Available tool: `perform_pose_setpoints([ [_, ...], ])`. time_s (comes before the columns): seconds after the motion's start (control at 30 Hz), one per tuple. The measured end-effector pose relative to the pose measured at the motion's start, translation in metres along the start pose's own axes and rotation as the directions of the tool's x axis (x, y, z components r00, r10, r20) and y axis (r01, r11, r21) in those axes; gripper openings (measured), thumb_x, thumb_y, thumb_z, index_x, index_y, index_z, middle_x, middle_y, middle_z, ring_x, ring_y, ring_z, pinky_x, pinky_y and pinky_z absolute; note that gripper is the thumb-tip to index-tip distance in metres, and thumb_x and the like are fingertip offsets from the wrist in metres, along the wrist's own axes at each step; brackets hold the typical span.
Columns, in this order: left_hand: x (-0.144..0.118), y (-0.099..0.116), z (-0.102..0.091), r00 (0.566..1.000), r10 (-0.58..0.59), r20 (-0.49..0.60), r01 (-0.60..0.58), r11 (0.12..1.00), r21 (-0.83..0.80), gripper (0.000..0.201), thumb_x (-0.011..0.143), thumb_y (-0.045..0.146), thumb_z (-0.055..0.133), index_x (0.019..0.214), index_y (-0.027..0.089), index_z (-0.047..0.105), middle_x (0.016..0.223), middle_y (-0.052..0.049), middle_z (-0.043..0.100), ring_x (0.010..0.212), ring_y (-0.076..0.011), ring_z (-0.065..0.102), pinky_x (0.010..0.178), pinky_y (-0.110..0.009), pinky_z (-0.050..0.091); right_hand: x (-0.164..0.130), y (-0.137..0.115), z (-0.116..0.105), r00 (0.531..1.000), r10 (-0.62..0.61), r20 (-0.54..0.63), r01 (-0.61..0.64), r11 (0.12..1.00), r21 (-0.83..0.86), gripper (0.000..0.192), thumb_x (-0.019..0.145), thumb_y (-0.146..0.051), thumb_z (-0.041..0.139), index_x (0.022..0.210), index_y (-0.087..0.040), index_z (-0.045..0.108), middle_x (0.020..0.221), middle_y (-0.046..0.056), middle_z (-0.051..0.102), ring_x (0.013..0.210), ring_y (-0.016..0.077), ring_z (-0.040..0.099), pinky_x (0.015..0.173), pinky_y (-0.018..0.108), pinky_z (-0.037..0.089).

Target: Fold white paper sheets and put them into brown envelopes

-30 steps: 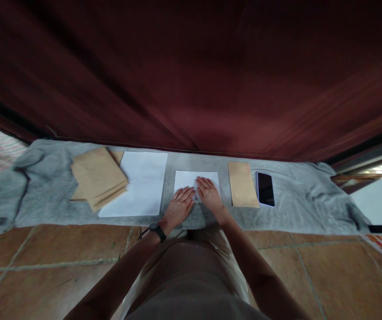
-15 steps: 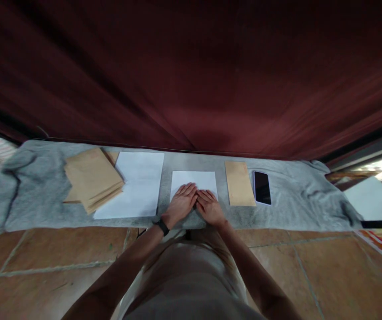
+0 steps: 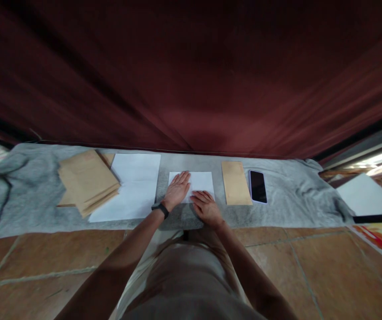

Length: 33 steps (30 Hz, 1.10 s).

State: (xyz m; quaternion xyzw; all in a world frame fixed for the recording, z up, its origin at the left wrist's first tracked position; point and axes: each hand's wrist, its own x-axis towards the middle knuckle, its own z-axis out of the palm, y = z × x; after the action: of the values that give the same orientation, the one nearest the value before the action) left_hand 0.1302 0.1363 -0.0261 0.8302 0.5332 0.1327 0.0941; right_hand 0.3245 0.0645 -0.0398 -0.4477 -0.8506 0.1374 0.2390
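A folded white sheet [image 3: 201, 181] lies on a grey cloth [image 3: 287, 195] spread over the floor. My left hand [image 3: 177, 190] lies flat on the sheet's left part, fingers stretched out toward the far edge. A black band sits on its wrist. My right hand [image 3: 204, 206] rests palm down on the sheet's near edge, fingers spread. Neither hand grips anything.
To the left lie larger white paper [image 3: 134, 186] and a stack of brown envelopes [image 3: 86, 181]. To the right lie a single brown envelope [image 3: 236, 188] and a black phone [image 3: 258, 186]. A dark red curtain [image 3: 191, 75] hangs behind. The near floor is brown tile [image 3: 311, 266].
My left hand has slid forward and left over the folded sheet. My right hand has drawn back to the sheet's near edge. The view has shifted slightly.
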Motion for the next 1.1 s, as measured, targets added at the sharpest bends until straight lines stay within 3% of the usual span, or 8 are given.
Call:
perform_pose_setpoints([
  [0.23, -0.009, -0.003, -0.001, 0.998, -0.049, -0.024, 0.050, 0.998, 0.044, 0.052, 0.104, 0.025, 0.033, 0.150, 0.011, 0.049, 0.160, -0.013, 0.046, 0.152, -0.0243, 0.037, 0.127, -0.044, 0.025, 0.000, -0.003, -0.003, 1.000, 0.009, -0.022, -0.008, 0.999, 0.040, 0.028, 0.100, -0.024, 0.055, 0.121, -0.027, 0.074, 0.139, 0.005, 0.067, 0.130, 0.0210, 0.060, 0.121, 0.047, 0.037],
  [0.43, -0.017, 0.009, 0.000, 0.993, 0.109, 0.043, -0.110, 0.994, 0.012, 0.050, 0.105, 0.026, 0.031, 0.150, 0.018, 0.050, 0.161, -0.006, 0.045, 0.153, -0.0236, 0.034, 0.128, -0.047, 0.023, -0.001, -0.003, -0.003, 1.000, -0.006, -0.028, 0.008, 0.998, 0.069, 0.029, 0.099, -0.022, 0.055, 0.120, -0.027, 0.074, 0.136, 0.005, 0.068, 0.129, 0.0207, 0.060, 0.122, 0.048, 0.035],
  [0.83, -0.027, -0.016, 0.001, 0.989, -0.115, -0.090, 0.118, 0.993, 0.024, 0.055, 0.104, 0.032, 0.033, 0.154, 0.013, 0.044, 0.161, -0.013, 0.044, 0.153, -0.0249, 0.034, 0.127, -0.047, 0.026, -0.001, -0.001, -0.001, 0.999, 0.026, -0.031, -0.025, 0.998, 0.060, 0.030, 0.098, -0.021, 0.055, 0.122, -0.026, 0.073, 0.137, 0.006, 0.068, 0.130, 0.0204, 0.060, 0.121, 0.046, 0.038],
  [1.1, -0.051, -0.011, 0.000, 0.959, -0.239, -0.154, 0.231, 0.971, -0.066, 0.057, 0.102, 0.033, 0.035, 0.152, 0.008, 0.046, 0.161, -0.020, 0.041, 0.152, -0.0325, 0.036, 0.124, -0.054, 0.030, 0.000, 0.005, 0.005, 0.953, 0.243, -0.180, -0.244, 0.970, 0.019, 0.040, 0.098, -0.013, 0.047, 0.133, -0.021, 0.066, 0.142, 0.010, 0.063, 0.136, 0.0243, 0.054, 0.120, 0.049, 0.038],
])
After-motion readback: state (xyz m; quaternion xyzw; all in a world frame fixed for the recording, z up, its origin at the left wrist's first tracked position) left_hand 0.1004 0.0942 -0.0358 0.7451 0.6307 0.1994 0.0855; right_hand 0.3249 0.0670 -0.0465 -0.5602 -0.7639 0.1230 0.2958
